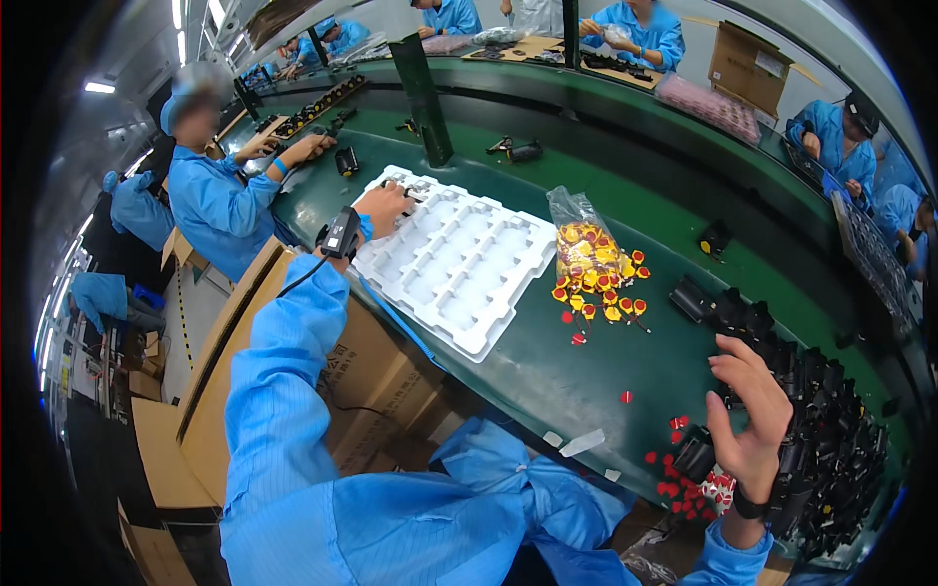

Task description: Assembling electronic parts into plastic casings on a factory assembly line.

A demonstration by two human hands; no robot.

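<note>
My left hand (384,207) reaches to the far left end of a white plastic tray (454,264) with rows of molded pockets. Its fingers are curled down at a small dark part (408,198) in the tray's corner, mostly covered by the fingers. My right hand (750,415) hovers at the right with fingers apart and nothing in them. Close beside it lies a black plastic part (695,455), near a big heap of similar black parts (831,439). Red round pieces (689,488) are scattered below that hand.
A clear plastic bag (584,220) spills yellow-and-red coin-like parts (611,283) behind the tray. A green post (420,103) rises from the bench. Cardboard boxes (381,391) stand below its near edge. A co-worker (220,186) in blue handles parts at the left.
</note>
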